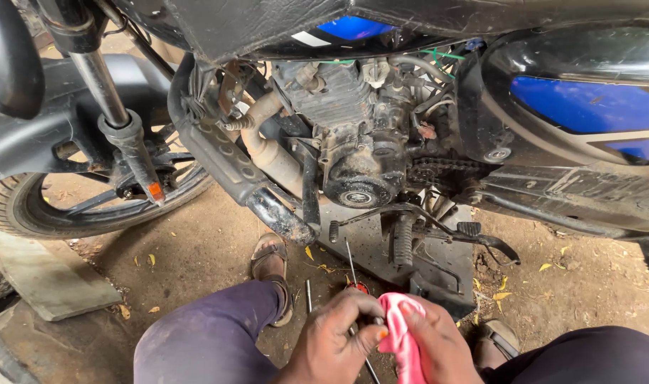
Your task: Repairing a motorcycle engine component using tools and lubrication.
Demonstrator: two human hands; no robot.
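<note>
While both hands meet low in view, the left hand (336, 336) and right hand (432, 343) each pinch a pink rag (398, 334) between them; a screwdriver (353, 274) lies just beyond, below the engine (356, 142).

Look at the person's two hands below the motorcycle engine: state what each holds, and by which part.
The right hand grips a pink cloth bunched at its upper end. The left hand pinches the cloth's edge over a thin metal tool; which part of the tool cannot be told.

Both my hands are low between my knees, left hand (333, 336) curled, right hand (432, 343) pinching, fingers meeting in the middle.
</note>
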